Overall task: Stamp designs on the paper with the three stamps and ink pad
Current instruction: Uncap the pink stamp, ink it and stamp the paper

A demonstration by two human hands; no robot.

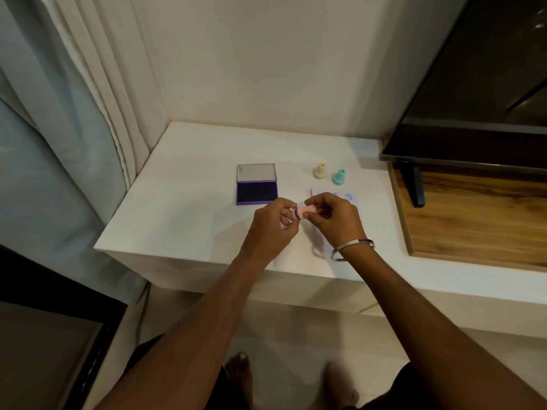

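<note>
— What step is the person on?

— Nearest the camera, both hands meet above the front of the white table [183, 220]. The left hand [273, 224] and the right hand [334, 216] share the pink stamp [299, 213], which lies on its side in the air between them. The left fingers [286, 209] pinch the wide end with the dark ring; the right fingers [314, 206] close on the narrow handle end. It reads as the third stamp being readied or checked, though whether its face is inked the view does not show.

— And the next move?

— Judging by the layout, the stamp must turn face down, then go either to the ink or to a bare spot on the paper [353, 202], which lies under and just beyond the right hand and carries faint blue prints along its far edge.

— Where is the ink?

— The ink pad [257, 193] sits open just beyond the left hand, dark purple surface up, lid tipped back.

— The other stamps?

— Farther back, the cream stamp [319, 171] and the teal stamp [339, 176] stand upright, near each other, beyond the paper.
</note>
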